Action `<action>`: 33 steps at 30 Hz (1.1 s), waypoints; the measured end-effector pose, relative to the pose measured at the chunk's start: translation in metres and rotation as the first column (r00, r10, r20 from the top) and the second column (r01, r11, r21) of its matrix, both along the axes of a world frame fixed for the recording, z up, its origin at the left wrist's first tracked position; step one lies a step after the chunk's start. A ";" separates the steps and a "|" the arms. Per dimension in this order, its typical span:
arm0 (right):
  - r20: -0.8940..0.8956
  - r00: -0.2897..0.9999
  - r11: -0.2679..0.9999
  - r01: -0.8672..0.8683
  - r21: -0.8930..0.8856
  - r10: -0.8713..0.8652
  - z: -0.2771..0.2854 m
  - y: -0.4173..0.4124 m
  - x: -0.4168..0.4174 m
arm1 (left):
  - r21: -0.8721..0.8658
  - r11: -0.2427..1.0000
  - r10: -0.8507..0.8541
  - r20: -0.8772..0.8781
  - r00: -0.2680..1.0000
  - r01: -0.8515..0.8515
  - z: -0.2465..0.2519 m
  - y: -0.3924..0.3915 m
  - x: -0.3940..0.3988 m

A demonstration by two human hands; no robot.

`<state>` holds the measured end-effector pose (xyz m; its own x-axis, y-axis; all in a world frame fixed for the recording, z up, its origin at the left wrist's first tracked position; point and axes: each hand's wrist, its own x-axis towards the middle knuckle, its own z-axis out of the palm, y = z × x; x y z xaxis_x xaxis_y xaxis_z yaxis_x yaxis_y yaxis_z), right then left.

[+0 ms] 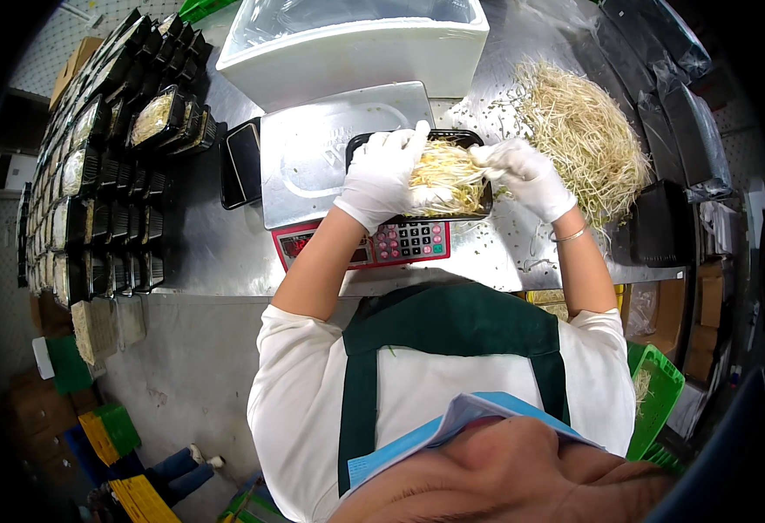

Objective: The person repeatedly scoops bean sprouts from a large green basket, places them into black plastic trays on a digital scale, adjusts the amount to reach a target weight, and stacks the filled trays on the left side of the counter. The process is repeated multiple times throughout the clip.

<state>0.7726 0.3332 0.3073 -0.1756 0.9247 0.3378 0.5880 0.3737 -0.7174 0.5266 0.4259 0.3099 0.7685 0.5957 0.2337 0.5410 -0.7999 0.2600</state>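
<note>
A black plastic tray (466,216) of bean sprouts (448,171) is over the right part of a digital scale's metal platform (304,157); whether it rests there or is held just above, I cannot tell. My left hand (382,173), in a white glove, lies across the tray's left side, with the sprouts between its fingers and thumb. At the right rim, the gloved fingers of my right hand (527,175) pinch the ends of some sprouts. The scale's red keypad panel (444,243) shows below the tray, partly hidden by my left forearm.
A large heap of loose sprouts (582,137) lies at the right, before stacked black trays (696,131). Behind the scale stands a white foam box (356,65). Filled packs (95,196) are stacked at the left, near a phone (242,163). Another person's legs (183,474) show lower left.
</note>
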 end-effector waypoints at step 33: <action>-0.204 0.865 0.884 0.468 -0.001 -0.458 -0.047 -0.028 0.017 | -0.518 0.851 0.489 0.729 0.480 -0.080 -0.009 -0.013 -0.114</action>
<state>0.7895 0.3048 0.2605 0.3415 0.8660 0.3654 0.5539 0.1287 -0.8226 0.4129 0.4133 0.3010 0.1166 0.9273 0.3557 0.0965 -0.3670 0.9252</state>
